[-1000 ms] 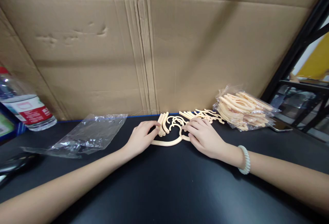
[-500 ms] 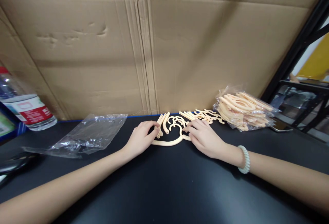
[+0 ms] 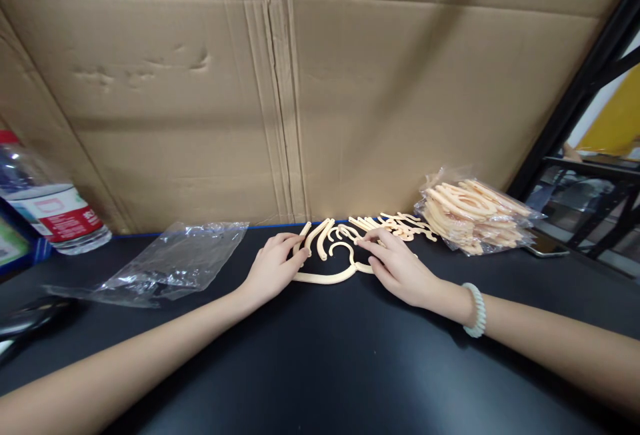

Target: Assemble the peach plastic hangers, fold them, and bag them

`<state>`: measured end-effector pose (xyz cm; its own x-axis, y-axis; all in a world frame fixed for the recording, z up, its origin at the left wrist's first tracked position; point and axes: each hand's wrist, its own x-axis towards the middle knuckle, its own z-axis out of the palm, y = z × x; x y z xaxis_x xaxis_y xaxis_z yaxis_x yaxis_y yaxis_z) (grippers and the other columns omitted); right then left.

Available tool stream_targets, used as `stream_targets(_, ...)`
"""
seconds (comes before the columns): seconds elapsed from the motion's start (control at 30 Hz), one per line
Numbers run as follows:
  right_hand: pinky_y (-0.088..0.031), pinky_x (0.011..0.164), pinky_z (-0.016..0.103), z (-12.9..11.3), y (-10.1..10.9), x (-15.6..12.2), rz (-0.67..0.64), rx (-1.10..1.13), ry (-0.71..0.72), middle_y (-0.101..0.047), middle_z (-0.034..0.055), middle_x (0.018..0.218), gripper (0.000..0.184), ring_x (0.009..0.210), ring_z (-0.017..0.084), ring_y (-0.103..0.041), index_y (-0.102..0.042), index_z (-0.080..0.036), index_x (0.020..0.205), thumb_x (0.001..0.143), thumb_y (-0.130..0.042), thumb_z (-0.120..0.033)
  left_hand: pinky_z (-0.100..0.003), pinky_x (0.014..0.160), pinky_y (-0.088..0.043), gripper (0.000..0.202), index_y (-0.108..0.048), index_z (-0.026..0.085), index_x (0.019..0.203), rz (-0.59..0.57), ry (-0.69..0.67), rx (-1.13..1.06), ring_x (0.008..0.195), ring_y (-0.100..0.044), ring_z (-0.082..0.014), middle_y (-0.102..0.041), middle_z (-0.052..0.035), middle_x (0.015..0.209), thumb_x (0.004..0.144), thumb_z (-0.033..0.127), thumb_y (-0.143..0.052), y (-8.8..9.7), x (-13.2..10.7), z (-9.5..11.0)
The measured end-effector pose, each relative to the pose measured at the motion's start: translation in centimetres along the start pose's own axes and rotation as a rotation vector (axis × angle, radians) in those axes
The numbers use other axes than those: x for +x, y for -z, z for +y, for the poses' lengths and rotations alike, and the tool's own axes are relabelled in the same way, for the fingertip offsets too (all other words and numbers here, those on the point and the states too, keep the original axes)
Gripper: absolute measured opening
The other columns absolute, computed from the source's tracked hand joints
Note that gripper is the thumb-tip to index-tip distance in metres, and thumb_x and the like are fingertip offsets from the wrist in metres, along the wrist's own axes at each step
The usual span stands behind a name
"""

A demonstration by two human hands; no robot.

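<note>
"starting with the head view, what was found at the left hand?"

"thumb and fingers were bent about a straight beige rod and appeared to touch it. whether the pinch was closed could not be told. two curved rods lay just beside, to its right."

"and the right hand?"

"its fingertips were at the near end of the small curved pieces. contact was likely; a firm grasp could not be confirmed, the fingers hiding the spot."

"where was the hanger-shaped piece?"

"flat on the dark tabletop, between the hands, its hook pointing away from the person. both ends ran out of sight behind the hands."

"your judgement on handling?"

"light fingertip work was called for, one piece at a time, with like shapes kept together. the wrists were best kept off the hanger-shaped piece, as a brush could have shifted it. the slim pieces probably rolled or slid easily."

"surroundings?"

"a row of rods and a loose heap lay behind the right hand, near a filled plastic bag. a flat clear bag lay left of the left hand."
</note>
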<state>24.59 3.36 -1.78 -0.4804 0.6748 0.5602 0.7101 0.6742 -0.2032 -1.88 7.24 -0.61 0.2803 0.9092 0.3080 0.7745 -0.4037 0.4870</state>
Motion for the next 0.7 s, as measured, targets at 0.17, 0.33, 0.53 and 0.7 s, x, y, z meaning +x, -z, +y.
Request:
stream_targets(0.17,-0.048,0.095,0.044,0.0,-0.1,0.0,0.181,0.068,0.053,-0.051,0.0135,0.120,0.039,0.112,0.025,-0.053,-0.054,-0.019,0.126,0.090,-0.043,-0.007,-0.045,0.098,-0.044,0.035,-0.069,0.016,0.105,0.017,0.019,-0.015,0.111,-0.060,-0.0304,-0.068,-0.0114,0.115,0.084,0.034,-0.047,0.5,0.4,0.1)
stream_targets(0.33,-0.053,0.082,0.036,-0.2,0.0,0.3,0.390,0.150,0.099,-0.056,0.0087,0.107,0.032,0.098,0.020,-0.060,-0.060,-0.024,0.115,0.092,-0.046,-0.006,-0.040,0.083,-0.048,0.016,-0.068,0.020,0.082,0.032,0.009,-0.039,0.088,-0.065,-0.0275,-0.072,-0.0063,0.089,0.074,0.024,-0.055,1.4,1.0,-0.6)
stream_targets(0.53,-0.054,0.075,0.034,-0.3,0.1,0.3,0.426,0.194,0.052,-0.061,0.0047,0.092,0.017,0.087,0.018,-0.062,-0.060,-0.022,0.094,0.090,-0.053,-0.008,-0.035,0.067,-0.047,0.008,-0.064,0.020,0.077,0.099,0.034,-0.165,0.064,-0.061,-0.0211,-0.071,-0.0043,0.079,0.070,0.020,-0.059,1.9,1.7,-2.0)
stream_targets(0.7,-0.054,0.071,0.034,-0.1,0.0,0.1,0.425,0.268,-0.046,-0.060,0.0054,0.092,0.014,0.082,0.018,-0.061,-0.057,-0.022,0.098,0.092,-0.050,-0.012,-0.038,0.077,-0.051,0.033,-0.057,0.016,0.112,0.209,0.062,-0.412,0.089,-0.066,-0.0241,-0.071,-0.0116,0.102,0.082,0.029,-0.052,1.6,0.9,-0.1)
